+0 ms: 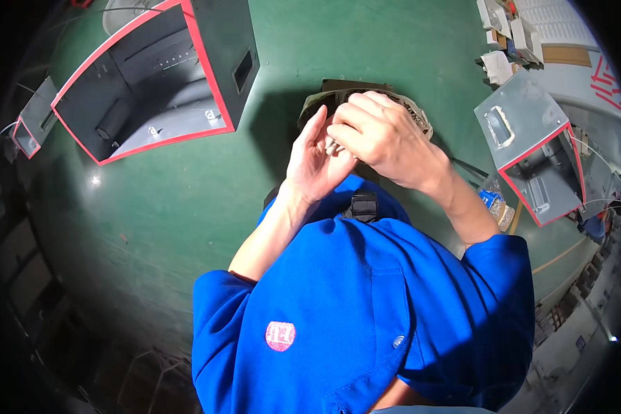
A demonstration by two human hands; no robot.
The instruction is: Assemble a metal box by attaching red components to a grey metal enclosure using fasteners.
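Observation:
My left hand (316, 164) is cupped with its palm up and its thumb stretched out, in front of my chest. Several small pale, stubby pieces (332, 148) lie in it; their exact kind is too small to tell. Over that palm my right hand (388, 138) curls its fingers, the fingertips close to the pieces. Whatever it pinches is hidden. Just beyond both hands is a round, light-rimmed container or bag (423, 123) with many small things inside, mostly covered by my hands.
On the green floor (186, 200), a large grey metal cabinet (245, 41) with a red-edged opening stands at the far left. A smaller grey box (524, 110) with a handle and red edging is at the right. Near it lies a clear and blue plastic bag (491, 200). White boxes (526, 40) sit far right.

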